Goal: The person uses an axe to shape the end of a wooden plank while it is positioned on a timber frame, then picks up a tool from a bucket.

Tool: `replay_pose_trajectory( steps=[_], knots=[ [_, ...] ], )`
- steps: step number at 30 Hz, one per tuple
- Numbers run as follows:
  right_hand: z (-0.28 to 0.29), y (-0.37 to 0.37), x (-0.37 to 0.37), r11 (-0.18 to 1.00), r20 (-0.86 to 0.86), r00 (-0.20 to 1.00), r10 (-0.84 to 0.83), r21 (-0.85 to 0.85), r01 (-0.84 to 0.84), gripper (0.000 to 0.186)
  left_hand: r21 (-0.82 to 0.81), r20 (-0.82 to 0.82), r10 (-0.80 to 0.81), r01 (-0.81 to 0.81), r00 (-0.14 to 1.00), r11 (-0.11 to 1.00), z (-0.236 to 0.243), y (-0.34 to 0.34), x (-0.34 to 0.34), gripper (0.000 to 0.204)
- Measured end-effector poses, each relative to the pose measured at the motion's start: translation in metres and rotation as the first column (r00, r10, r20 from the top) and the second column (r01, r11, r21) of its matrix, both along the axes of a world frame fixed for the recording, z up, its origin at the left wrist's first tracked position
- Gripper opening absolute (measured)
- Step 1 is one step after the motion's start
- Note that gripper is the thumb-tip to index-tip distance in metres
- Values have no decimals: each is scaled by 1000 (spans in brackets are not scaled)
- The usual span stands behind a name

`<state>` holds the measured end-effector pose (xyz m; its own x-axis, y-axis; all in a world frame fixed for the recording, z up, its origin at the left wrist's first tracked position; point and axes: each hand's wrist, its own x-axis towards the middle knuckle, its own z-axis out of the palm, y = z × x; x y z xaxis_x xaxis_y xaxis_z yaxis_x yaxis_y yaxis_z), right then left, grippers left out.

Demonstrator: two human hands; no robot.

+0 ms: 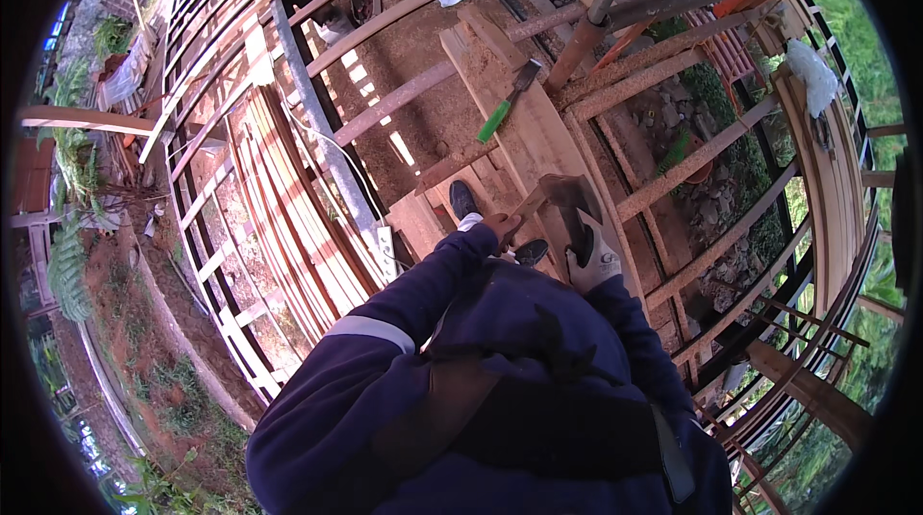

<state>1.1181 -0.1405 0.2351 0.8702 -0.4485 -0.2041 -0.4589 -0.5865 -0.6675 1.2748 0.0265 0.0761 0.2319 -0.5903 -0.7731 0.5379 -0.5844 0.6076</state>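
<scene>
My left hand (pixel 501 227), bare, is closed on the near end of a short, thin strip of wood (pixel 528 204). My right hand (pixel 596 261) wears a pale glove and is wrapped round the black handle of a flat-bladed tool (pixel 574 194) that looks like a handsaw. The blade lies close to the strip's far end; whether they touch is hard to tell. Both hands are over a long wooden plank (pixel 524 147). Farther up that plank lies a green-handled chisel (pixel 495 121), beside a loose wood block (pixel 491 38).
A stack of long boards (pixel 279 198) lies to the left, another (pixel 817 178) at the right with a plastic bag (pixel 812 78) on it. Metal beams (pixel 404 101) cross over open gaps above the ground. A metal pipe post (pixel 582 44) stands beyond the plank. My shoes (pixel 464 200) are beneath my hands.
</scene>
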Motion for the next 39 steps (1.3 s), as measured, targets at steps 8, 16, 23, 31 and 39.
replay_pose_trajectory(
  steps=[8,16,23,31,39],
  knots=[
    [-10,-1,-6,998,-93,996,3,-70,-9,45,34,-7,-9,9,1000,999,-6,5,0,49],
    [-8,-4,1,970,-502,842,197,-27,-243,46,88,130,-61,50,990,995,-7,7,-4,47],
    [-10,-4,0,966,-166,976,137,-195,-169,57,31,121,-47,43,992,999,-6,5,2,49],
    [-7,-3,2,991,-1,991,132,23,-132,57,14,103,-25,24,994,1000,-17,3,2,46],
    [6,-6,14,968,-503,848,165,-84,-238,47,74,109,-64,56,992,996,-20,9,-4,45]
  ],
)
